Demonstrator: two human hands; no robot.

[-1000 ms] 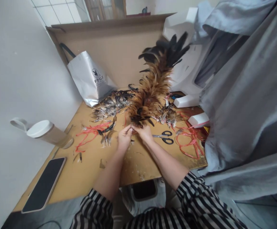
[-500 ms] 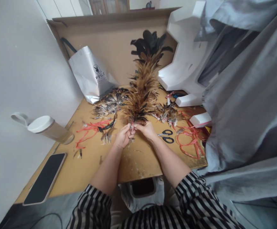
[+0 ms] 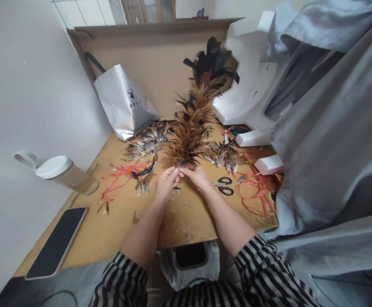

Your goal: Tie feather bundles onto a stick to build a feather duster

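Observation:
A long feather duster [image 3: 194,123] stretches away from me, brown along its body with black plumes at its far tip. Its near end sits between my two hands, at the middle of the table. My left hand [image 3: 167,181] is closed, thumb and fingers pinched at that end. Beside it my right hand [image 3: 197,175] pinches the same spot, fingertips almost touching the left ones. A bit of red shows at the fingertips, perhaps string; the exact grip is too small to make out. Scissors [image 3: 223,186] with black handles lie right of my right hand.
Loose feathers [image 3: 149,138] lie left of the duster, and more feathers [image 3: 226,154] right of it. Red plastic strips [image 3: 122,175] lie on the left, a red tangle [image 3: 256,196] on the right. A cup [image 3: 66,172], phone [image 3: 58,243], silver bag [image 3: 120,102] and white foam [image 3: 246,76] stand around.
The duster's far black tip has swung to the right and its plumes have turned. Both hands stay together at the near end, still pinching. The whole view has shifted slightly.

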